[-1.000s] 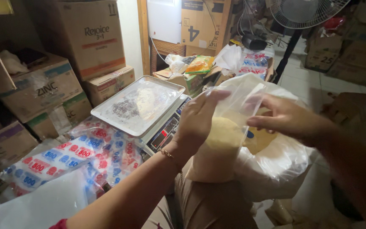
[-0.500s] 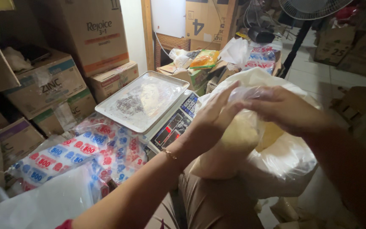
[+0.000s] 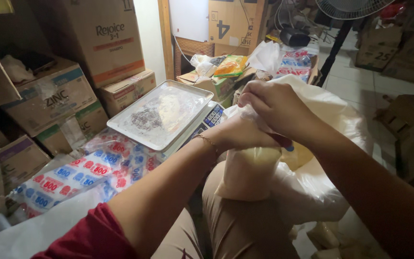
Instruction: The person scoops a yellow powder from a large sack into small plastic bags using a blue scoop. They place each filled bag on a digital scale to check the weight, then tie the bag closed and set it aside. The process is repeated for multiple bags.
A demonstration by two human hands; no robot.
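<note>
Your left hand (image 3: 238, 136) and right hand (image 3: 276, 108) are pressed together, pinching the neck of a small clear bag (image 3: 247, 170) of pale powder; it hangs over your lap at 5 o'clock from the tray scale (image 3: 161, 112), against the large white sack (image 3: 331, 124). The thin neck could slip from your fingers — the bag would drop and spill on your lap. A second ago the mouth was held open between separated hands; now they have closed over it.
</note>
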